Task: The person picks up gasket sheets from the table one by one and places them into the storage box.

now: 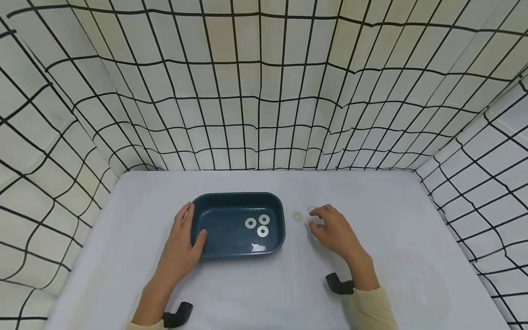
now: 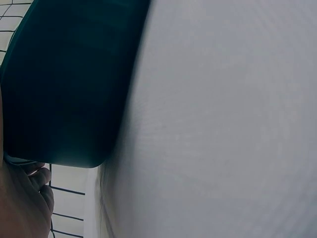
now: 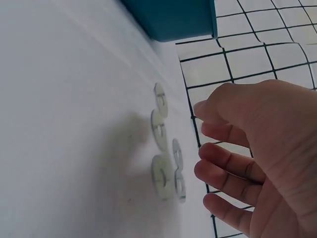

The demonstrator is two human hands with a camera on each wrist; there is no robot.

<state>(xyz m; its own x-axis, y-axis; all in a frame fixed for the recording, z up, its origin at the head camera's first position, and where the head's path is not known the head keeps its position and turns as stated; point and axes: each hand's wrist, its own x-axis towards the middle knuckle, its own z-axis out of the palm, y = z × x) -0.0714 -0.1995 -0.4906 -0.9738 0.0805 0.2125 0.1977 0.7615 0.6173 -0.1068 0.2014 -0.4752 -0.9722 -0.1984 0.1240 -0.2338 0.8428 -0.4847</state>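
Overhead, the left hand (image 1: 181,250) is gripping the 9 o'clock end of a dark blue tray (image 1: 239,200), thumb hooked over the rim. Three flat silver washers (image 1: 257,225) are lying inside it toward 3 o'clock. The right hand (image 1: 336,231) is hovering, fingers loosely spread and holding nothing, over pale washers on the table (image 1: 301,217) just off the tray's 3 o'clock side.

From the left wrist, the tray's smooth rounded wall is filling the 10 o'clock area, fingers curling beneath.

From the right wrist, five thin ring-shaped washers are sitting clustered at 6 o'clock, the open fingers (image 3: 225,171) hanging just beside them.
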